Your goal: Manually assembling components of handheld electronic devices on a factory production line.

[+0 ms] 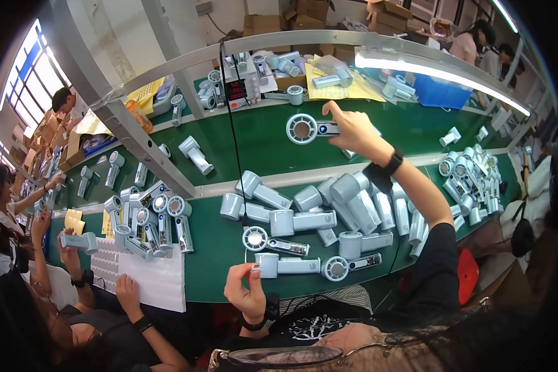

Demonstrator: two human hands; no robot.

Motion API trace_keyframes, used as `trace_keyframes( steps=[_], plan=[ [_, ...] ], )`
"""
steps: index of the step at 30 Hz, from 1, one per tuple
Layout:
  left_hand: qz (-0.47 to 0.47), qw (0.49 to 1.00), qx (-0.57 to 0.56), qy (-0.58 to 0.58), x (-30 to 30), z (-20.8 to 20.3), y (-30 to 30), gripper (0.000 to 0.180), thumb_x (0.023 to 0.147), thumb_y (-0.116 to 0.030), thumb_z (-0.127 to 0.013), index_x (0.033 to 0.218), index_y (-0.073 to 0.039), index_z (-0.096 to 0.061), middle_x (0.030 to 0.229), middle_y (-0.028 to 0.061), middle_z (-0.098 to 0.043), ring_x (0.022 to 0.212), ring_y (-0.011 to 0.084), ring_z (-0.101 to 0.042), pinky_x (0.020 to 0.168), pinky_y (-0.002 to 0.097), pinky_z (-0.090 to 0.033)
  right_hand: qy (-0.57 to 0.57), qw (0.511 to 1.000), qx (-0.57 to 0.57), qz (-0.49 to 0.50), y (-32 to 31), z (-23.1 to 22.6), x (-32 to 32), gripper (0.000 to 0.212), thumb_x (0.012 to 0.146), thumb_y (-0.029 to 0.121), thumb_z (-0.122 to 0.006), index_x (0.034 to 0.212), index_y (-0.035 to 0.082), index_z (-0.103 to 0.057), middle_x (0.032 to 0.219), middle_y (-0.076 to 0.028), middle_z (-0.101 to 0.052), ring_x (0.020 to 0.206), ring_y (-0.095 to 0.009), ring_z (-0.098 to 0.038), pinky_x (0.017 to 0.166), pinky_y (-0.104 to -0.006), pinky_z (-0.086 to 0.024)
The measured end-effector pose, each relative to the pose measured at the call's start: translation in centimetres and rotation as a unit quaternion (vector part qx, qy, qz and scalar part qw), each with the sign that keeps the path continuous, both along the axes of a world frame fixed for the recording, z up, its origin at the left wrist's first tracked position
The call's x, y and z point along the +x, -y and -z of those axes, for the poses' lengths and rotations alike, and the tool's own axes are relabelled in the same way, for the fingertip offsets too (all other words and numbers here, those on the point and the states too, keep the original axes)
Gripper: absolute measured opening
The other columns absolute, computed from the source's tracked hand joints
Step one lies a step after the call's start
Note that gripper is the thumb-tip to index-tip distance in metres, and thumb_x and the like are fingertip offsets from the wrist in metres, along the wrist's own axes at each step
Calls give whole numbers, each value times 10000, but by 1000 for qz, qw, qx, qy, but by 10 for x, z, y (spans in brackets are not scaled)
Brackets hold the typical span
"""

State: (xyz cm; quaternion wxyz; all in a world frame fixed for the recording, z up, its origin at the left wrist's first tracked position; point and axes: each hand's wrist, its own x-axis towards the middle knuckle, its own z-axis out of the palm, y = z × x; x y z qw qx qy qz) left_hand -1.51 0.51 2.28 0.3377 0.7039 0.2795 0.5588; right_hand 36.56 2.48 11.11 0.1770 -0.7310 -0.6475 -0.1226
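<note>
My right hand [361, 133] reaches over the far green strip, its fingers round the handle of a pale blue handheld fan [302, 129]. The fan's round grille faces up to the left of the hand; the palm hides part of the handle. Near the front edge, my left hand [245, 292] is closed in a pinch. A tiny pale thing shows at its fingertips, too small to name. Just right of those fingertips lies another handheld fan [297, 266], and a fan with its grille up [255, 238] lies beyond.
Several fans are heaped in the middle [353, 204] and at the right [471, 180]. At the left, a fan pile [149, 217] lies by white sheets [161, 279], where a co-worker holds a fan [80, 242]. A black cable [234, 136] hangs before a metal post [146, 146].
</note>
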Motion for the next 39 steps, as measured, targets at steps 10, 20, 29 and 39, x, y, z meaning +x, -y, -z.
trace_keyframes(
  steps=[10, 20, 29, 39],
  plan=[
    [208, 977, -38, -24, 39, -6, 41, 64, 823, 59, -625, 882, 59, -600, 763, 84, -593, 610, 133, -617, 523, 211, -462, -664, 737, -56, -111, 111, 21, -140, 438, 852, 200, -599, 1203, 3, -428, 937, -59, -566, 790, -146, -565, 710, -302, -472],
    [207, 975, -72, -44, 53, 3, 55, 102, 804, 30, -669, 880, 50, -604, 720, 71, -580, 580, 128, -570, 507, 223, -438, -813, 545, 127, -161, 118, 41, -189, 531, 901, 307, -480, 1321, 27, -313, 1080, -104, -487, 901, -188, -528, 805, -332, -465],
    [173, 971, -162, 31, 65, 5, 62, 100, 804, 5, -685, 850, 35, -601, 667, 48, -585, 492, 62, -499, 432, 207, -321, -877, 439, 140, -137, 113, 55, -198, 508, 905, 298, -471, 1312, 29, -329, 1088, -104, -490, 933, -198, -519, 812, -346, -481],
    [233, 925, -300, 15, 62, 9, 52, 84, 864, -3, -628, 842, 42, -561, 665, 32, -607, 532, 35, -509, 459, 178, -336, -720, 658, 180, -125, 112, 89, -198, 460, 886, 40, -485, 1286, 21, -258, 1081, -98, -474, 947, -145, -494, 842, -288, -430]
  ],
)
